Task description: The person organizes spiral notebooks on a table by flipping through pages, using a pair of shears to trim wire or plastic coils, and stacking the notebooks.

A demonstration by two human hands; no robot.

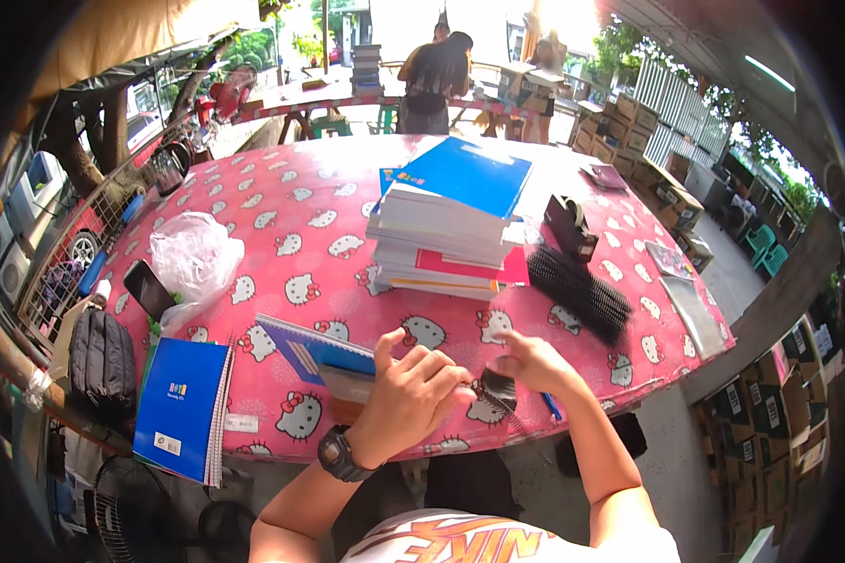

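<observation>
My left hand, with a black watch on its wrist, reaches over a blue notebook that lies tilted near the table's front. Its fingers are pinched together at the end of a short black plastic binding coil. Just right of the coil, my right hand hovers with index finger and thumb apart, seemingly holding nothing. Behind it lies a heap of black binding coils. A tall stack of white-paged books, topped by a blue cover, stands at the table's middle.
Pink patterned cloth covers the table. At left are a blue spiral notebook, a phone, a plastic bag and a black pouch. A tape dispenser stands right. A person works at a far table.
</observation>
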